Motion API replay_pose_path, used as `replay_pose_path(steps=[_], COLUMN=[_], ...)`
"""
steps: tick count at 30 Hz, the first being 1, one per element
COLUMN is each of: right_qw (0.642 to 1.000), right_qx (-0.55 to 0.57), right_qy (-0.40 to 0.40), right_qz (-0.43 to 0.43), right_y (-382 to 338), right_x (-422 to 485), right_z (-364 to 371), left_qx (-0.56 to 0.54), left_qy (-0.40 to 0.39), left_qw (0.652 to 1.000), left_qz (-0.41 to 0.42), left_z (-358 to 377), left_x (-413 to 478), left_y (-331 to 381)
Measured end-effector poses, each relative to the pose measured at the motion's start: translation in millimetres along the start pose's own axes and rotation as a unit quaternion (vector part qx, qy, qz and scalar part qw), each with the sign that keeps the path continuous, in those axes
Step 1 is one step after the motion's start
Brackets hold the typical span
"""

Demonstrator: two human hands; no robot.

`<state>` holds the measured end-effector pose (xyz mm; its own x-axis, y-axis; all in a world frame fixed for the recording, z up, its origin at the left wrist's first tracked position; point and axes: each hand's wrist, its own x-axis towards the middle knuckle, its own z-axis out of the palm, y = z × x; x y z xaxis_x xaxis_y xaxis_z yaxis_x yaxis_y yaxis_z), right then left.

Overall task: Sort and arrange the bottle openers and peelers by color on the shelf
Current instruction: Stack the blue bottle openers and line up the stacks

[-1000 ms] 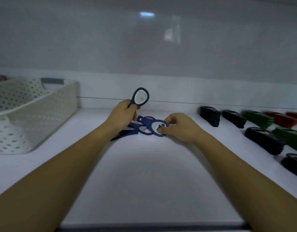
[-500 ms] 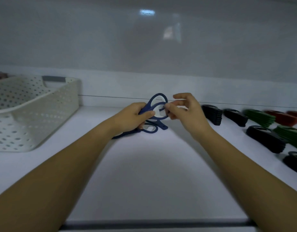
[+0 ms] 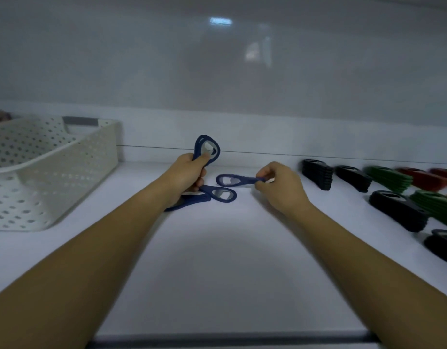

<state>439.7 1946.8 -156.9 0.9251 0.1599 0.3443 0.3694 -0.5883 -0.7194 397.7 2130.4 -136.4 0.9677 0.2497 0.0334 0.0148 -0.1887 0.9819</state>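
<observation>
On the white shelf [image 3: 230, 260], wide bare room lies nearer the viewer than both sets of fingers, down to the dark front edge [image 3: 230, 340]; the back wall seam is just beyond the fingers. Left of the left fingers stands a white perforated plastic basket [image 3: 74, 177], well apart. Right of the right fingers are ribbed stacks: black stacks [image 3: 316, 173], green stacks [image 3: 388, 178], red stacks [image 3: 423, 179], blurred at the frame edge. Left hand [image 3: 186, 176] is raised off the shelf, fingers curled tight round the handle of the raised blue opener [image 3: 208, 149], its teardrop loop with grey metal insert above the fingers. Right hand [image 3: 280, 185] is low, fingers pinched on the handle tip of the second blue opener [image 3: 232, 180], flat, loop pointing toward the left fingers; cannot tell if it touches the shelf. Loose blue openers [image 3: 221, 194] lie on the shelf just below the left fingers, handles partly hidden under that hand.
</observation>
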Motion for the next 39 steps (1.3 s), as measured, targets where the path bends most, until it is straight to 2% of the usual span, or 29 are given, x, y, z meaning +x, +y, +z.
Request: replay_pose_path(steps=[3,6,8,12,15,17,19,21,23,25,27,29,31,34,39], right_qw=[0.987,0.974,0.971,0.962,0.963,0.972,0.982,0.988,0.975,0.968,0.981,0.991,0.986,0.973,0.966], right_qx=[0.137,0.184,0.181,0.094,0.085,0.087,0.04,-0.065,-0.155,-0.173,-0.105,0.013,0.124,0.191,0.219], right_qy=[0.078,0.101,0.065,-0.037,-0.034,-0.017,-0.008,-0.061,-0.131,-0.156,-0.148,-0.127,-0.107,-0.096,-0.011], right_qz=[-0.03,-0.088,-0.143,-0.254,-0.253,-0.216,-0.184,-0.13,-0.092,-0.09,-0.074,-0.039,-0.035,-0.08,-0.135], right_y=[-8.3,-19.3,-25.5,-30.1,-29.0,-28.5,-27.1,-21.0,-15.8,-10.6,-11.5,-15.7,-19.3,-21.7,-22.1], right_x=[-1.0,-6.7,-11.9,-20.1,-20.4,-19.5,-18.9,-17.0,-15.8,-12.7,-11.0,-12.0,-10.7,-7.7,-3.9], right_z=[-3.4,-3.6,0.9,16.0,15.5,12.7,12.6,15.3,18.6,20.9,17.9,13.9,7.8,-1.1,-7.2], left_qx=[-0.033,-0.071,-0.088,-0.077,-0.086,-0.095,-0.098,-0.096,-0.085,-0.058,-0.028,0.003,0.054,0.104,0.047], left_qy=[-0.012,-0.056,-0.106,-0.186,-0.151,-0.109,-0.064,-0.028,-0.001,0.023,0.037,0.044,0.032,-0.046,-0.201], left_qw=[0.999,0.996,0.99,0.98,0.985,0.99,0.993,0.995,0.996,0.998,0.999,0.999,0.997,0.993,0.978], left_qz=[-0.019,-0.026,-0.018,0.014,0.008,-0.002,-0.002,0.006,0.012,0.011,0.013,0.023,0.037,0.039,0.008], left_z=[-0.4,2.5,6.8,14.7,11.3,8.4,5.8,2.1,-2.3,-6.0,-7.6,-9.2,-12.6,-16.1,-11.7], left_x=[-0.5,-3.6,-7.2,-12.5,-11.2,-9.8,-7.2,-4.2,-0.7,2.4,4.5,5.4,5.8,3.8,-9.0], left_y=[1.1,4.3,6.7,5.6,5.6,6.8,7.0,6.7,6.4,5.8,5.3,4.3,2.6,0.1,8.2])
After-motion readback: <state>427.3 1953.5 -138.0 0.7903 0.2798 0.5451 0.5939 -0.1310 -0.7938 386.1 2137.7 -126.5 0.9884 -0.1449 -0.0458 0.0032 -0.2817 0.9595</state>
